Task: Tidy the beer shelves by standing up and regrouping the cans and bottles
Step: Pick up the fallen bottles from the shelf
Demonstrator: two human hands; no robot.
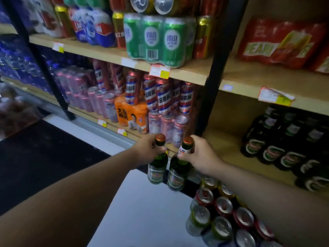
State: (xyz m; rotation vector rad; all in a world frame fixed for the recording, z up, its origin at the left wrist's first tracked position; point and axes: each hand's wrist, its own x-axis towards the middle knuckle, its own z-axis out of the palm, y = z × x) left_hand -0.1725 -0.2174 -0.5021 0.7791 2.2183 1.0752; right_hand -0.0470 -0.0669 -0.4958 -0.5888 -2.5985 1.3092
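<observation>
My left hand (148, 148) grips the neck of a green beer bottle (157, 171) with a copper cap. Beside it, my right hand (201, 155) grips the neck of a second green bottle (177, 173) of the same kind. Both bottles hang upright in the air in front of the lower shelf's front edge, almost touching each other. To the right, on the wooden lower shelf (229, 148), stands a group of dark green bottles (284, 139) in rows. Pink cans (167, 125) stand on the shelf just behind the held bottles.
A black upright post (213, 72) divides the two shelf bays. Red and blue striped cans (162, 97) are stacked on the pink ones, beside an orange pack (130, 114). A green can pack (154, 40) sits on the upper shelf. Mixed cans (224, 216) stand low at right.
</observation>
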